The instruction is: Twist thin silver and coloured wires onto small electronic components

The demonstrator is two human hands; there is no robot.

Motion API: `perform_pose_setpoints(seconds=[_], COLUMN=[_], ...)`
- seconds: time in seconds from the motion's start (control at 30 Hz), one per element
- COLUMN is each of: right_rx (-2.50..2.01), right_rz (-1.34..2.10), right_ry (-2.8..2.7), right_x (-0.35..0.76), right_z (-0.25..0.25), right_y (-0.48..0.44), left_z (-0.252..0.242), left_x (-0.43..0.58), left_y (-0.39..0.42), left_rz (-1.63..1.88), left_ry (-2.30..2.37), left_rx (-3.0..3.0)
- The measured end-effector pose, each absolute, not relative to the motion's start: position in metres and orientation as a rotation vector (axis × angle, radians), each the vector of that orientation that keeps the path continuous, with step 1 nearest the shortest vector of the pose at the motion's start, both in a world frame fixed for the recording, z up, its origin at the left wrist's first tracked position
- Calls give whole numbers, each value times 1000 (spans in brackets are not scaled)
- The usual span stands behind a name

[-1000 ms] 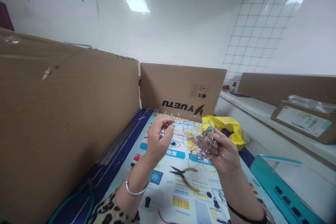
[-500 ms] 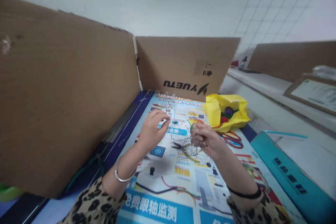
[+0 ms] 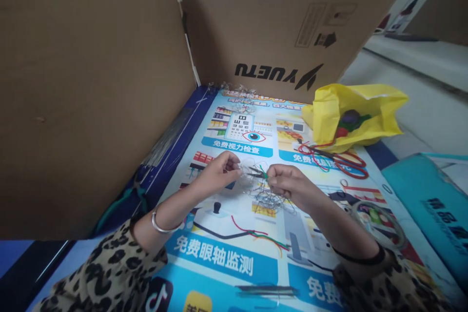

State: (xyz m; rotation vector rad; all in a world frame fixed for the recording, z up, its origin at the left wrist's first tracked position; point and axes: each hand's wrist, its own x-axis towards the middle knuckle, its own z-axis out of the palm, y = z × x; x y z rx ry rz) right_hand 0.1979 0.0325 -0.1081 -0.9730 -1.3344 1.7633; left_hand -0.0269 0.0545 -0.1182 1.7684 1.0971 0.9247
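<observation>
The right hand (image 3: 288, 181) pinches a green strand (image 3: 263, 173), the wire tangle (image 3: 268, 199) just below its fingertips. The left hand (image 3: 222, 171), beside it, has thumb and forefinger close (whether on wire, I cannot tell). Beyond the right hand sits a yellow bag (image 3: 326, 113); nearer than both lie coloured cords (image 3: 252, 232).

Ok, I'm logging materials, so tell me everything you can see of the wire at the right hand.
The wire is a loose tangle of thin, silvery-grey loops that look like metal. The right hand pinches it beside a green strand, with most loops below the fingertips. Finer strands spread toward the left hand; whether they touch it is unclear, as is whether the lowest loops rest on the poster.
</observation>
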Motion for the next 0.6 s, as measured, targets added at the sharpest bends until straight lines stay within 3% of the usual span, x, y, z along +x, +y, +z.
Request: perform_pose_setpoints(seconds=[0.23,0.6], right_rx=[-987,-1001], right_rz=[1697,1621], right_ry=[-1343,-1401], right_x=[198,190], right_z=[-116,-115], right_y=[32,27], left_z=[-116,-116], left_x=[-26,-17], left_y=[42,36], left_rz=[1236,887], left_ry=[1194,1231], left_rx=[2293,2666])
